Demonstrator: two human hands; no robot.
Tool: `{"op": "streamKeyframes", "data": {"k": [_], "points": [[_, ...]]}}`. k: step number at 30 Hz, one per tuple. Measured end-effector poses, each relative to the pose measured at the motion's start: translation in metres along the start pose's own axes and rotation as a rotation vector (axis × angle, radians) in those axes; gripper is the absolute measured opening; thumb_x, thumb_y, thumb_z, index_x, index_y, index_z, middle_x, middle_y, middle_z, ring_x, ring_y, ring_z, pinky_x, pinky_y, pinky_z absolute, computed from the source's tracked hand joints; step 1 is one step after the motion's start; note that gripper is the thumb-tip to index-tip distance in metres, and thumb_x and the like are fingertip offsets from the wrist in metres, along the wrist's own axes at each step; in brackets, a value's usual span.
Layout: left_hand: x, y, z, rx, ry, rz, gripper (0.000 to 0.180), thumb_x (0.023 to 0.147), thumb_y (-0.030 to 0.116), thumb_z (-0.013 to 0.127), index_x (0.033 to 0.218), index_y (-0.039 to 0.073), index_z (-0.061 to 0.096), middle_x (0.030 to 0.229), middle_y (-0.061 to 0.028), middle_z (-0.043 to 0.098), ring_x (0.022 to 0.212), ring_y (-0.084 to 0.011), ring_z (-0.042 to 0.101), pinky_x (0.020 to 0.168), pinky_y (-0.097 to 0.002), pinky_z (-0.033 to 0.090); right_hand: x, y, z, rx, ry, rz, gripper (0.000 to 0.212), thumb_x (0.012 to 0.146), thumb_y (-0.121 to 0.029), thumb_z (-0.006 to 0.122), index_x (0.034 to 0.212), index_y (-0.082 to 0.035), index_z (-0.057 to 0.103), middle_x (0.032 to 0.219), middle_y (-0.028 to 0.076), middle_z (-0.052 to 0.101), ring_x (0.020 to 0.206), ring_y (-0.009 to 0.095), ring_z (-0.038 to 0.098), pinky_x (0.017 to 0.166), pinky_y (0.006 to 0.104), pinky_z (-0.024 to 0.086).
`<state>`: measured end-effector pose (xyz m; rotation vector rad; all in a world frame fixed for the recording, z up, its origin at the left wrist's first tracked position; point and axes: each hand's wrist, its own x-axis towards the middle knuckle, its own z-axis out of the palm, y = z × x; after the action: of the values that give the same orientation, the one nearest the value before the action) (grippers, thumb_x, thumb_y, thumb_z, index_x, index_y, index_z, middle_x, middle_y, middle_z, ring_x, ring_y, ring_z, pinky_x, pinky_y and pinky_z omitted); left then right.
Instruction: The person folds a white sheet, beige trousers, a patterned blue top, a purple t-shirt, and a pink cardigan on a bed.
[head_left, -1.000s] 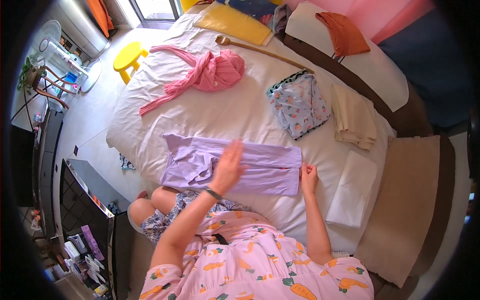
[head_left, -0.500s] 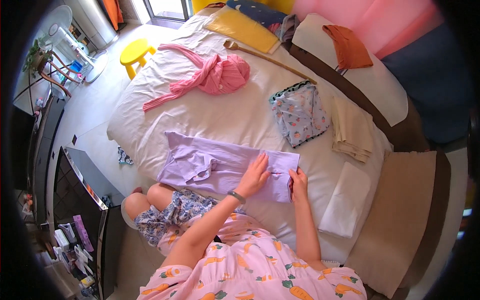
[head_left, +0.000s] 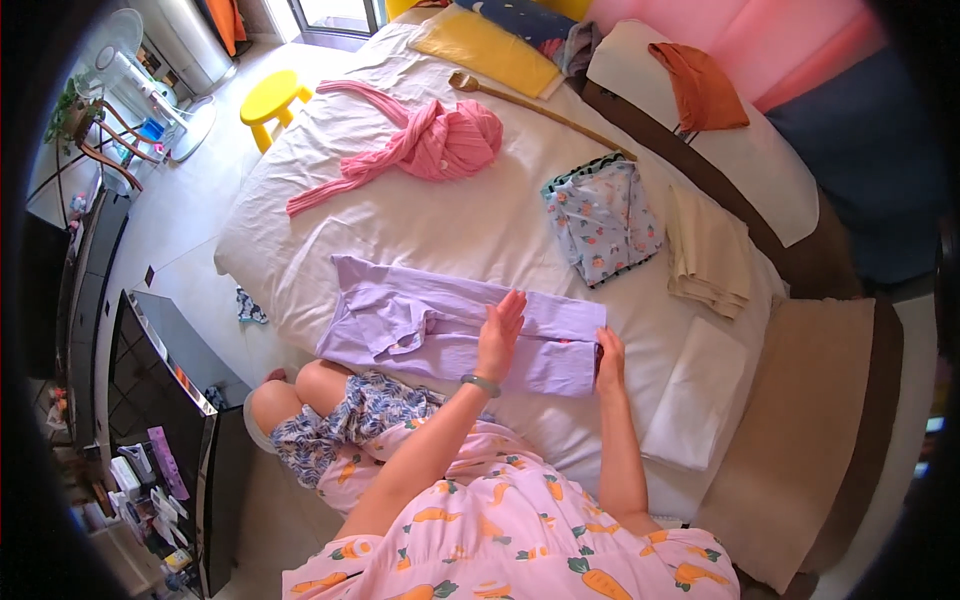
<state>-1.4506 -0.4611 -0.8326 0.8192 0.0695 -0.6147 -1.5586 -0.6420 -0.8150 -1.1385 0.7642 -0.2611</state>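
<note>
Lavender garment (head_left: 455,315) spread along the near side of the bed (head_left: 400,230)

I see it lying lengthwise from left to right, its near left corner close to the leaf-print fabric (head_left: 385,400) over the knees. At its right-hand edge is the right hand (head_left: 610,362), fingers slightly bent against the cloth; I cannot tell whether they pinch it. The left hand (head_left: 502,335) is turned on edge over the right half, fingers straight and together, grasping nothing; whether it touches the fabric I cannot tell.

Beyond the far edge I have a broad band of white sheet, up to the knotted pink cloth (head_left: 450,145) at the upper left. To the upper right the gap narrows toward the folded floral cloth (head_left: 605,225), with beige fabric (head_left: 705,255) just beside that. Right of the right hand, a strip of sheet separates it from the folded white cloth (head_left: 697,390).
</note>
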Motion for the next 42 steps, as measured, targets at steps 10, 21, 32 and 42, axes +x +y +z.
{"op": "streamKeyframes", "data": {"k": [10, 21, 32, 42], "points": [[0.016, -0.028, -0.015, -0.008, 0.030, 0.101, 0.072, 0.099, 0.055, 0.024, 0.145, 0.000, 0.028, 0.149, -0.0148, 0.032, 0.139, -0.0237, 0.029, 0.114, -0.0361, 0.021, -0.018, -0.003, 0.039, -0.282, 0.014, -0.084, 0.037, 0.089, -0.014, 0.060, 0.121, 0.002, 0.053, 0.108, 0.007, 0.061, 0.094, 0.014, 0.057, 0.086, 0.0263, 0.044], [-0.049, 0.076, -0.069, -0.044, 0.174, -0.149, 0.052, 0.100, 0.033, 0.043, 0.143, 0.004, 0.034, 0.126, -0.0073, 0.054, 0.110, -0.0139, 0.054, 0.095, -0.0282, 0.042, -0.039, 0.002, 0.195, -0.578, -0.326, 0.148, 0.048, 0.090, -0.016, 0.058, 0.132, 0.002, 0.045, 0.098, 0.020, 0.063, 0.088, 0.027, 0.065, 0.075, 0.0376, 0.051], [-0.094, 0.090, -0.046, 1.090, 0.210, 0.169, 0.049, 0.086, 0.001, 0.058, 0.133, -0.004, 0.045, 0.115, -0.0153, 0.061, 0.099, -0.0189, 0.060, 0.086, -0.0265, 0.047, 0.002, 0.048, 0.175, -1.445, -0.460, -0.771, 0.059, 0.089, -0.037, 0.056, 0.142, -0.018, 0.040, 0.153, 0.008, 0.025, 0.143, 0.032, 0.016, 0.111, 0.0623, 0.009], [-0.040, 0.112, -0.049, 0.406, 0.241, 0.389, 0.058, 0.102, 0.044, 0.030, 0.143, 0.003, 0.033, 0.144, -0.0117, 0.042, 0.135, -0.0204, 0.036, 0.112, -0.0316, 0.025, -0.006, 0.047, 0.102, -0.479, 0.095, -0.068, 0.031, 0.092, -0.022, 0.060, 0.111, 0.002, 0.056, 0.092, 0.008, 0.064, 0.079, 0.015, 0.061, 0.069, 0.0280, 0.051]]}}
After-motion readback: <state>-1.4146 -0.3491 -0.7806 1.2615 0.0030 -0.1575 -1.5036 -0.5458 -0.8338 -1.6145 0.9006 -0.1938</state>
